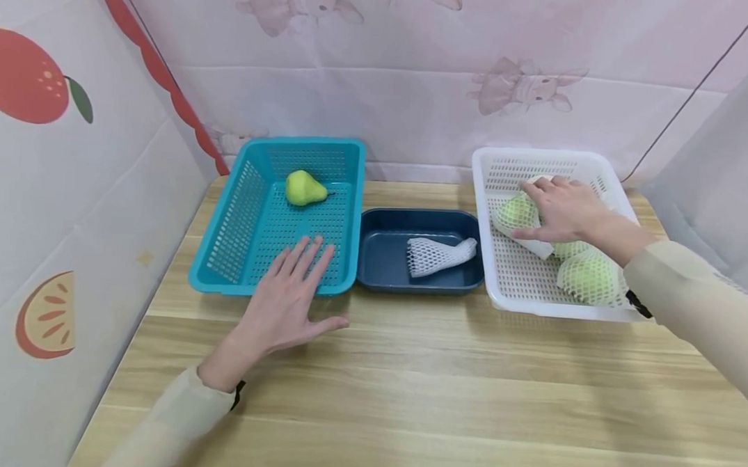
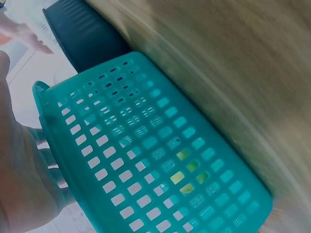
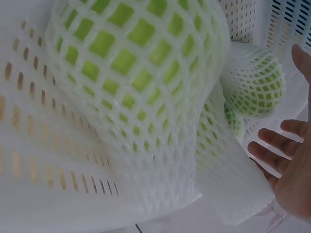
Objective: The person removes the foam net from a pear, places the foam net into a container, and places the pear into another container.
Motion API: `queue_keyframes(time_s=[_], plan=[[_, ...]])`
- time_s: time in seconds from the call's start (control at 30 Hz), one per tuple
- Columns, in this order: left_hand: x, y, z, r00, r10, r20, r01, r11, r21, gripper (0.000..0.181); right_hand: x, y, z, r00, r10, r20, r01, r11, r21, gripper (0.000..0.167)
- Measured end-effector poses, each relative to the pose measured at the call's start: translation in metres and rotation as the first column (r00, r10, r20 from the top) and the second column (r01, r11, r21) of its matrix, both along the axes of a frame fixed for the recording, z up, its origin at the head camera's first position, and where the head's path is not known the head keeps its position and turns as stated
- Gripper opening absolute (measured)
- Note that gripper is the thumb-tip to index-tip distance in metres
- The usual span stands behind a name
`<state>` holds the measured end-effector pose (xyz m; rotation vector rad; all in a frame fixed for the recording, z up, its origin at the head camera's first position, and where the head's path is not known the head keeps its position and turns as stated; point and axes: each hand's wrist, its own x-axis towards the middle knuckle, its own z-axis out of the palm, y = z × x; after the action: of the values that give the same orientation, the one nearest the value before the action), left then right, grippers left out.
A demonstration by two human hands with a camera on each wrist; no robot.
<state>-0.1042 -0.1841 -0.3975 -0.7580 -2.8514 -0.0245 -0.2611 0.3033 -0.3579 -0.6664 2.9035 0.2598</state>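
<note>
My left hand (image 1: 286,299) reaches over the near rim of the teal basket (image 1: 198,271), fingers straight and spread, holding nothing. In that basket lies a bare yellow-green pear (image 1: 303,188), its stem toward the right. On the right, my right hand (image 1: 566,212) hovers over the white basket (image 1: 502,303) with fingers apart. Below and around it are several green fruits (image 1: 590,278) in white foam nets. The right wrist view shows a netted fruit (image 3: 131,63) up close, while the right hand (image 3: 291,165) grips nothing; touching cannot be told.
Between the two baskets sits a dark blue tray (image 1: 372,281) with an empty white foam net (image 1: 438,256) in it. The wooden table (image 1: 442,397) stretches in front. Printed cloth (image 1: 410,117) hangs behind the baskets, and more stands at the left.
</note>
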Motion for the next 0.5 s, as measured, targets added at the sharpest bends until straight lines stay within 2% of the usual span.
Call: queue_keyframes(time_s=[0.23, 0.5], plan=[[0.001, 0.0, -0.004, 1.0, -0.005, -0.007, 0.005, 1.0, 0.0, 0.12, -0.007, -0.001, -0.01, 1.0, 0.01, 0.024, -0.011, 1.0, 0.021, 0.104], [0.002, -0.001, -0.006, 1.0, -0.009, -0.016, 0.009, 1.0, 0.006, 0.119, -0.013, -0.004, -0.015, 0.999, 0.011, 0.037, -0.013, 0.997, 0.072, 0.104]])
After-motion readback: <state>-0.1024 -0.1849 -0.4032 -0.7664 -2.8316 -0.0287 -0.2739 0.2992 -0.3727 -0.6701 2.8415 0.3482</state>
